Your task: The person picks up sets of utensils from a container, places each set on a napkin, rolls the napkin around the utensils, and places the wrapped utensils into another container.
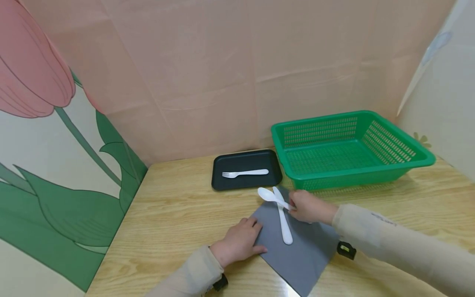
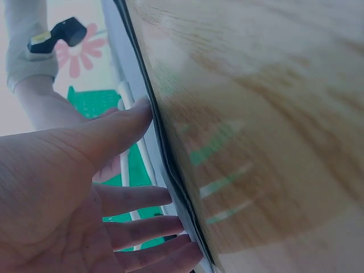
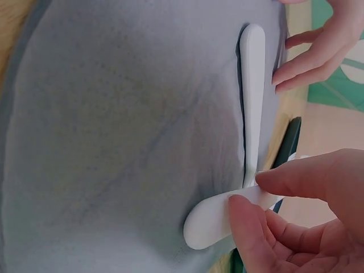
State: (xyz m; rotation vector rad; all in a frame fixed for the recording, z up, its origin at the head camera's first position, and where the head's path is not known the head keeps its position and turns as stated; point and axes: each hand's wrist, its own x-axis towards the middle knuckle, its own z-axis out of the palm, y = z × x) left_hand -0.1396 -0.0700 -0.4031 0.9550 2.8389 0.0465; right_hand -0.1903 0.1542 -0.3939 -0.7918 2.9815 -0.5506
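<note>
A grey napkin lies at an angle on the wooden table, with a white plastic knife on top of it. My right hand pinches a white spoon by its handle, and the spoon crosses over the knife's blade end. The right wrist view shows thumb and fingers on the spoon's handle, close above the cloth. My left hand rests at the napkin's left edge, its fingers fairly straight and touching the cloth. Behind the napkin, a white fork lies in a black tray.
A green plastic basket stands at the back right, close beside the tray, with its front wall behind my right hand. A pink backdrop rises along the table's far edge. Bare wooden tabletop extends to the left.
</note>
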